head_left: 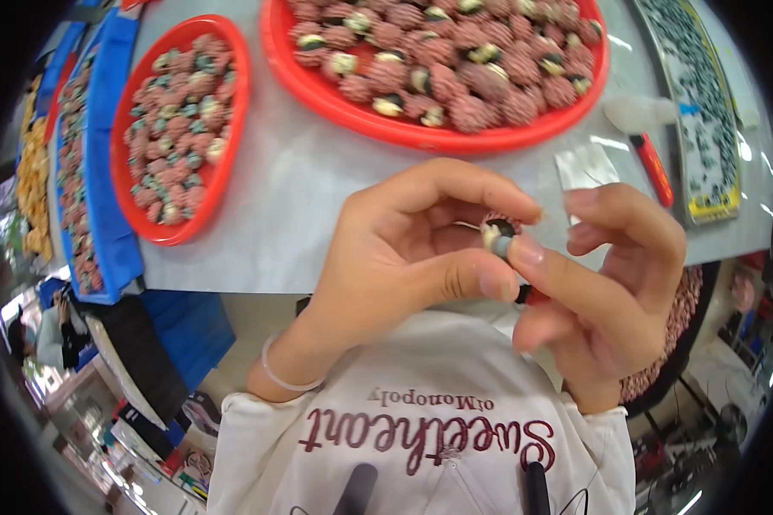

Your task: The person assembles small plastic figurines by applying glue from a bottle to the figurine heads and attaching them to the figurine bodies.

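Note:
A small round ridged piece, pink with black, cream and pale teal parts, sits between the fingers of my left hand. My right hand is close beside it. The right thumb tip touches the piece at its pale teal part, while the right fingers are curled and stand apart from the thumb. Part of the piece is hidden by the fingers. Beyond my hands, a large red oval basin holds many similar ridged pink pieces with cream and black parts.
To the left stand a smaller red basin of pink and teal pieces and a blue-edged tray. At the right are a metal tray of small teal bits, a red-handled tool and a white paper. The table edge lies just below my hands.

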Demonstrator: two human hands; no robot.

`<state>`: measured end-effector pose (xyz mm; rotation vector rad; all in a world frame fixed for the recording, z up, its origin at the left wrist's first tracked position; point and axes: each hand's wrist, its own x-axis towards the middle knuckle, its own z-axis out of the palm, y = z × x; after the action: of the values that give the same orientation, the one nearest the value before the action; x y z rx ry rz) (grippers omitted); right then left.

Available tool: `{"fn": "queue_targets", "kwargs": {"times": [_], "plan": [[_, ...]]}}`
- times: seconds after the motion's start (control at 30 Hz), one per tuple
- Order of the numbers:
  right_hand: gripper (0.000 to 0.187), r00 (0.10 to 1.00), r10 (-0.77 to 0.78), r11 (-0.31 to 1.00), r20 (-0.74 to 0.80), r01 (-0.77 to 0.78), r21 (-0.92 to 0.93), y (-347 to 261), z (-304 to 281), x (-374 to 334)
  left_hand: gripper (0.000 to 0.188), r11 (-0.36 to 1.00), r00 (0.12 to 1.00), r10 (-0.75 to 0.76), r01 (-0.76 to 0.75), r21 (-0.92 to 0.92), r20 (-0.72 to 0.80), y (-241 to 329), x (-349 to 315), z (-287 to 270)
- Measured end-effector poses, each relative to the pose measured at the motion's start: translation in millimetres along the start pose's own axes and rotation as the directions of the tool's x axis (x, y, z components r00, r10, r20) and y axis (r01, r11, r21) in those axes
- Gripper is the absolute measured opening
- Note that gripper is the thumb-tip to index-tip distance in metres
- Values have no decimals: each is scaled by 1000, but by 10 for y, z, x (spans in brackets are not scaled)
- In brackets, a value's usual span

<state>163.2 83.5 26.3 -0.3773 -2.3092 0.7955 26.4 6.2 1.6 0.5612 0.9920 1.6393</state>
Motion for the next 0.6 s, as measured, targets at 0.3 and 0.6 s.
{"fn": "queue_targets", "kwargs": {"times": [0.3, 0.6], "plan": [[49, 975, 185, 981, -124, -191, -39, 79, -109, -75, 20, 491, 800, 596, -291, 821, -73, 921, 3, -839], [23, 943, 257, 966, -210, -252, 52, 146, -97, -106, 20, -314, 895, 443, 205, 927, -48, 1239, 1, -1196]]}}
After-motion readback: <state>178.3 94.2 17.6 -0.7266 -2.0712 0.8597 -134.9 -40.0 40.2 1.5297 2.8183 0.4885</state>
